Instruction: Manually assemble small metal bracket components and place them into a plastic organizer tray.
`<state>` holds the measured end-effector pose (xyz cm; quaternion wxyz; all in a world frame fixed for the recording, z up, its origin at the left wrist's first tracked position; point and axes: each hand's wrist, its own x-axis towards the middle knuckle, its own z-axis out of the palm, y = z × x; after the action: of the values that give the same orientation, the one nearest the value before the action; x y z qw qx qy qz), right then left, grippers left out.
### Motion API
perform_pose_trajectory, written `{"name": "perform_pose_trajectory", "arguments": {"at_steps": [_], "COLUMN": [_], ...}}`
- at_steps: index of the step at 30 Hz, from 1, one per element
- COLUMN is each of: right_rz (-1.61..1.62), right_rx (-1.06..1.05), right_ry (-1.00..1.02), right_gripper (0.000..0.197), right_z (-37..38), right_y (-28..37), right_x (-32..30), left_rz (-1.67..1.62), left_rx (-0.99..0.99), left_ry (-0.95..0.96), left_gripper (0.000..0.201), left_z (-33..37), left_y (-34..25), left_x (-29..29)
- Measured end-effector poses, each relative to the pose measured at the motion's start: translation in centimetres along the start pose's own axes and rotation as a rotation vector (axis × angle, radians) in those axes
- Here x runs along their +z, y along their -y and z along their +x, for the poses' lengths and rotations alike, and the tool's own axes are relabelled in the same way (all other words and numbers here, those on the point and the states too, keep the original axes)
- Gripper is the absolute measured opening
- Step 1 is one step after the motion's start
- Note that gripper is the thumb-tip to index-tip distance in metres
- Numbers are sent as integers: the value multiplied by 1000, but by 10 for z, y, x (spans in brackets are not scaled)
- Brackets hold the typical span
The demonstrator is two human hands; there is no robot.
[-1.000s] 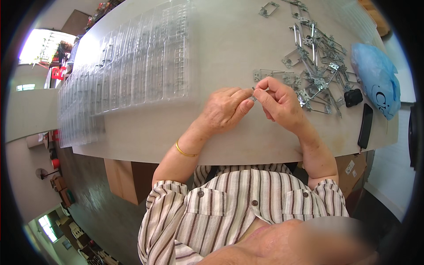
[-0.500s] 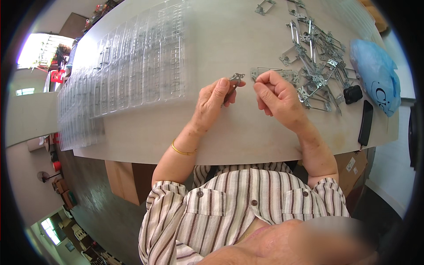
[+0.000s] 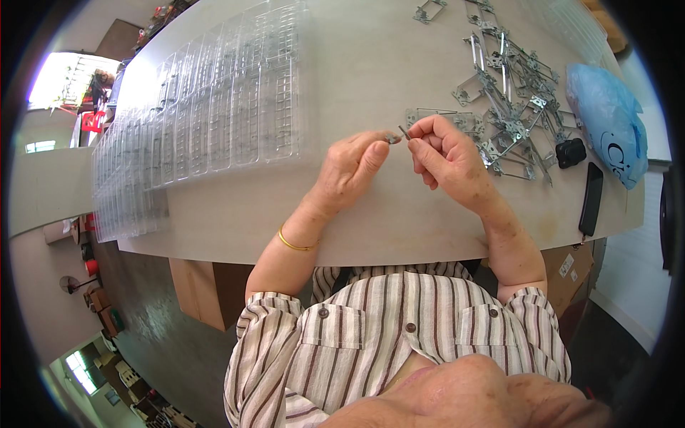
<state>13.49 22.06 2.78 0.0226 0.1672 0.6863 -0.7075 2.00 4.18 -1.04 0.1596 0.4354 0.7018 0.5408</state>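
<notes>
Dark lettering runs across the side of the blue plastic bag (image 3: 603, 118) at the right of my table (image 3: 357, 239), partly curved away with the folds, and the brown carton (image 3: 566, 291) below the edge on that side carries white labels (image 3: 566, 266) whose print is too small to read. The small metal piece (image 3: 392, 139) is gripped between the thumb and fingers of my left hand (image 3: 346, 171), over the middle of the table; it looks grey and dull, with most of it hidden by my fingers. My right hand (image 3: 448, 158) pinches a thin dark rod (image 3: 404, 133) between thumb and forefinger, just beside that piece; I cannot tell whether they touch. Beyond my right hand lies a tangled pile of silvery metal brackets (image 3: 510, 127), long frames with punched end plates.
</notes>
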Motion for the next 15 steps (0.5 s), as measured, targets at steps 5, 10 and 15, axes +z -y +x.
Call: {"name": "perform_pose_trajectory", "arguments": {"at_steps": [5,10,15], "right_rz": [113,246,50], "right_rx": [8,78,97], "right_ry": [78,160,118], "right_gripper": [21,25,24], "right_z": [7,7,8], "right_y": [-4,1,-2], "right_x": [-6,-10,-13], "left_rz": [32,31,27], "left_rx": [69,54,165], "left_ry": [38,77,159], "left_gripper": [44,39,42], "left_z": [1,1,1], "left_y": [-1,-2,-1], "left_x": [1,0,3]}}
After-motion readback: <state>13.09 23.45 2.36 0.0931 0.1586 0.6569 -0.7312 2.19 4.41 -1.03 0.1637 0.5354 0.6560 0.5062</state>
